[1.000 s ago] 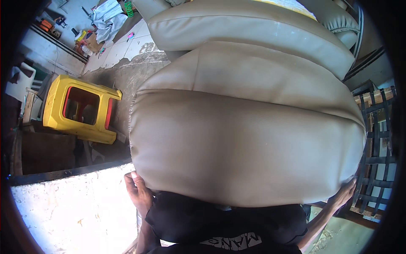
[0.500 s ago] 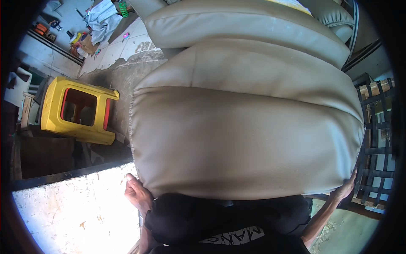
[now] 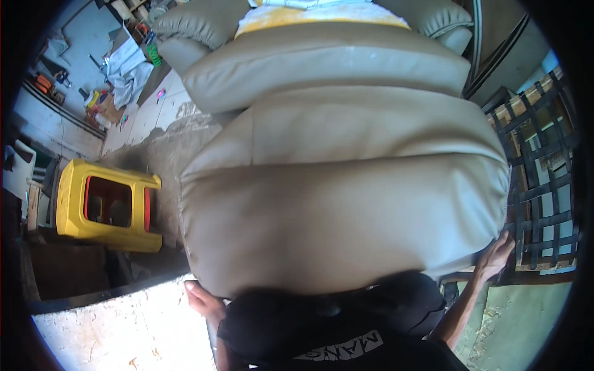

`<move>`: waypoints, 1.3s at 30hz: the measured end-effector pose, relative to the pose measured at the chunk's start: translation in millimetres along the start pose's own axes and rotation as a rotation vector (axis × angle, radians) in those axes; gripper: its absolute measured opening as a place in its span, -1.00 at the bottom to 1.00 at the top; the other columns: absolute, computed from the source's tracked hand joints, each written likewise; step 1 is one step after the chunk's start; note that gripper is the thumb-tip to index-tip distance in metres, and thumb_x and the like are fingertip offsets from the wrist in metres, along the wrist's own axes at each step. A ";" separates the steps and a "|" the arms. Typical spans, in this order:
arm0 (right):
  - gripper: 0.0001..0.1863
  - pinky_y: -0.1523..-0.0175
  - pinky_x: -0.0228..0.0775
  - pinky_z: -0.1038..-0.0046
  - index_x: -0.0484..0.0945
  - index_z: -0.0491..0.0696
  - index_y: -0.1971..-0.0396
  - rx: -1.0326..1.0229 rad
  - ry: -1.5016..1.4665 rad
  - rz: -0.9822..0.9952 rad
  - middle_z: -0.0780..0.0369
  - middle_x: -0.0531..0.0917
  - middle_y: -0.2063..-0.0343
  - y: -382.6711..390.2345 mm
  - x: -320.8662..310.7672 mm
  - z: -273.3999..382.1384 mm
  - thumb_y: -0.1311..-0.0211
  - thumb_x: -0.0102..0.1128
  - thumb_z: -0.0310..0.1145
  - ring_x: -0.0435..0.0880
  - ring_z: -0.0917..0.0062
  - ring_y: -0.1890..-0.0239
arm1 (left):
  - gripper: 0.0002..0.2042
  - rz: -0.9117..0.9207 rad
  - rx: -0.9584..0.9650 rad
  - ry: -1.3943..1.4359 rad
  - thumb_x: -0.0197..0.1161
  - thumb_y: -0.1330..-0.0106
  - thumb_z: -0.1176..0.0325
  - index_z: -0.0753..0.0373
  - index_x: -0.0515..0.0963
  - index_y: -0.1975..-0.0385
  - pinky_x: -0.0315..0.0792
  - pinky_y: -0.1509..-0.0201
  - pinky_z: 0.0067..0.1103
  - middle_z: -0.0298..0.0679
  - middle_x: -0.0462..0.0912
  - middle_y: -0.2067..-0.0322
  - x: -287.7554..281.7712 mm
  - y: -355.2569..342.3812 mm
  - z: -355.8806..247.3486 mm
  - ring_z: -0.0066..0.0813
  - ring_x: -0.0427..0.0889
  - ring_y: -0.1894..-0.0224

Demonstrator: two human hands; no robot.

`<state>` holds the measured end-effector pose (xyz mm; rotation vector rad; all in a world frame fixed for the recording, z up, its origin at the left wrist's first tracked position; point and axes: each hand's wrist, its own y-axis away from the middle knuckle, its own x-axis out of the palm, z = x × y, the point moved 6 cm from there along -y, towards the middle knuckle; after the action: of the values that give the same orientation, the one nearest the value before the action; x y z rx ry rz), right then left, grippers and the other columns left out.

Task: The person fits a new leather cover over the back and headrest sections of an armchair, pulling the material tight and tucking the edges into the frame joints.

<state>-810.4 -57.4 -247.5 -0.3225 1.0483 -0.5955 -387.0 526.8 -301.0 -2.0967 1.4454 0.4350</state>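
A large beige leather-like sofa cushion section [image 3: 346,204] fills the middle of the view, held up against my chest. My left hand [image 3: 201,300] grips its lower left corner from underneath. On the lower right edge, my right hand [image 3: 495,256] presses against the cushion with the fingers curled around it. Beyond it lies another padded beige sofa part [image 3: 328,62] with yellow foam [image 3: 322,15] on top. My dark shirt [image 3: 334,334] shows below the cushion.
A yellow plastic stool [image 3: 105,207] lies on its side at the left on a rough concrete floor. A bright white slab [image 3: 117,328] sits at lower left. A wooden frame with dark webbing straps [image 3: 544,179] stands at the right. Clutter and cloths lie at upper left.
The cushion has shifted slightly right and away in the view, showing more of the far sofa part. Both hands keep their hold at the lower corners.
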 end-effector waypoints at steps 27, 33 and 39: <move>0.01 -0.11 0.55 0.30 0.51 -0.22 -0.21 -1.113 0.330 2.168 -0.02 0.72 0.06 52.7 97.5 313.6 -0.08 0.33 0.43 0.72 0.20 -0.02 | -0.16 2.172 0.460 -0.528 0.02 -0.38 -0.40 0.33 0.46 -0.28 0.44 -0.24 -0.35 -0.04 0.68 -0.05 212.7 -90.3 -226.8 -0.14 0.63 -0.10; -0.01 -0.08 0.57 0.22 0.61 -0.20 -0.07 -1.236 0.108 1.891 0.01 0.74 0.11 38.2 84.6 307.2 0.00 0.32 0.49 0.73 0.18 0.02 | -0.42 1.709 0.802 -0.509 0.23 -0.35 -0.11 0.36 0.61 -0.06 0.49 -0.13 -0.30 0.06 0.69 0.05 188.4 -94.7 -261.0 0.03 0.64 -0.02; -0.19 -0.26 0.43 0.09 0.63 -0.06 -0.10 -1.392 -0.053 1.138 0.04 0.71 0.03 14.0 51.1 290.6 -0.28 0.04 0.42 0.66 0.09 -0.07 | -0.58 1.203 0.994 -0.295 0.27 -0.27 0.17 0.40 0.62 0.02 0.49 -0.12 -0.23 0.12 0.68 0.13 139.2 -102.5 -249.6 0.14 0.62 0.04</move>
<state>-531.6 -85.2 -153.9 -0.8217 1.2488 1.2467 -251.4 299.2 -152.6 -0.2676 1.9957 0.2998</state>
